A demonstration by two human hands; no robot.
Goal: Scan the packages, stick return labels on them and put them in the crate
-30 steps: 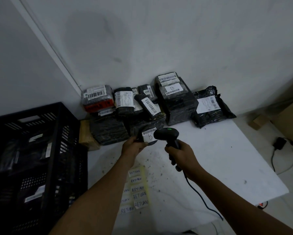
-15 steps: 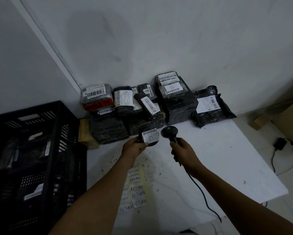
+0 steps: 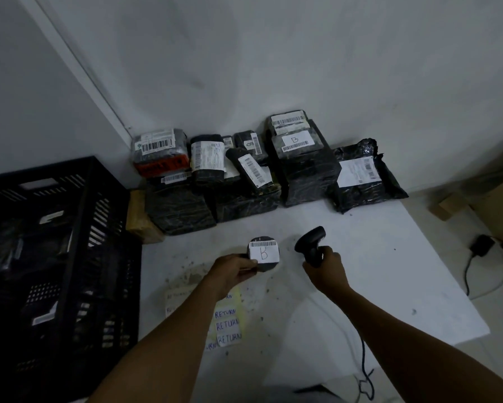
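White table [image 3: 360, 271] against grey wall [image 3: 302, 53], black crate [image 3: 55, 257] beside it.

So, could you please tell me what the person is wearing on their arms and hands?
Nothing that shows: both forearms are bare to the frame's lower edge, with no sleeves or gloves. The left hand and right hand show no rings or watch, though the dim light could hide small details.

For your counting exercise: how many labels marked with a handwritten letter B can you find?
2: one on the small package in the left hand, one on the stacked package by the wall. Others may be hidden.
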